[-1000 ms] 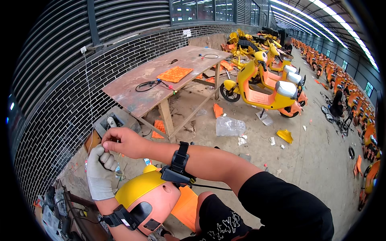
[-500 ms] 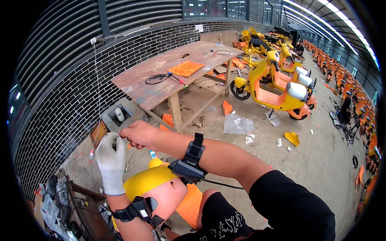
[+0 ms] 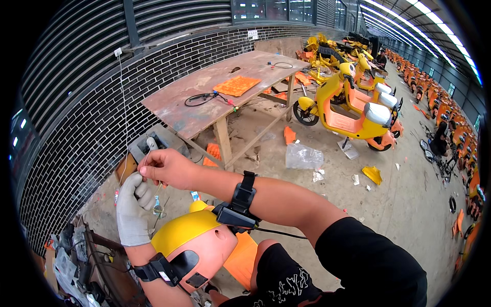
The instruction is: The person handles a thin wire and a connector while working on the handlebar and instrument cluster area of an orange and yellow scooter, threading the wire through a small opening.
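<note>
My left hand point(image 3: 135, 210), in a whitish knit glove, is closed with its fingers curled; what lies inside them is hidden. Just above it, my bare right hand point(image 3: 166, 168) pinches a thin wire point(image 3: 159, 188) between thumb and fingers. The two hands meet at the left thumb. Below them stands a yellow and pink scooter body point(image 3: 197, 236), close in front of my legs, with an orange panel point(image 3: 241, 258) at its right. Both forearms wear black strapped devices.
A worn wooden table point(image 3: 184, 112) stands ahead, bearing an orange sheet point(image 3: 237, 86) and a black cable point(image 3: 200, 99). Yellow scooters point(image 3: 353, 125) are parked at the right. Clear plastic point(image 3: 304, 156) and scraps lie on the floor. A cluttered bench point(image 3: 105, 266) is at lower left.
My right hand has moved slightly left and up, with its fingers drawn in. My left hand has shifted left and down, its fingers curling further.
</note>
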The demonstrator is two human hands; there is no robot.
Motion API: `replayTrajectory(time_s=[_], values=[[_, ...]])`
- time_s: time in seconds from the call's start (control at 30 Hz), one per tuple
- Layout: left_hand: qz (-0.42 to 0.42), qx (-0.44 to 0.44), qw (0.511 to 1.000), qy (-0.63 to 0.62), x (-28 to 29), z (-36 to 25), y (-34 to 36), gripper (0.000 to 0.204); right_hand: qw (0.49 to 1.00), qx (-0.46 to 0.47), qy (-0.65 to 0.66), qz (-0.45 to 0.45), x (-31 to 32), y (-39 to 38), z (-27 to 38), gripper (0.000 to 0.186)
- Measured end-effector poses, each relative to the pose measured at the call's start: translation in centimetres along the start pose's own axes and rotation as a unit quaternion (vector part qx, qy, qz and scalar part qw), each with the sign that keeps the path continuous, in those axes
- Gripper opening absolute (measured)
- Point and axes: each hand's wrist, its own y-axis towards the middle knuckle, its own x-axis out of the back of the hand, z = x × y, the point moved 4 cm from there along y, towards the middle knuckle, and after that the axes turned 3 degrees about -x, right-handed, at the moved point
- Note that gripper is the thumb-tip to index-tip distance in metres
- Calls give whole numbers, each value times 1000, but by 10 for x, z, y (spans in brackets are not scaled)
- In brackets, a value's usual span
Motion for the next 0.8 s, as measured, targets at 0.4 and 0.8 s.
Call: replayTrajectory(time_s=[0.4,0.8], values=[[-88,-125,938,311,38,-4,15,21,991,21,-96,-91,4,4,-6,21],[-56,-376,701,603,2,2,15,19,948,-126,-58,-287,13,8,-41,18]])
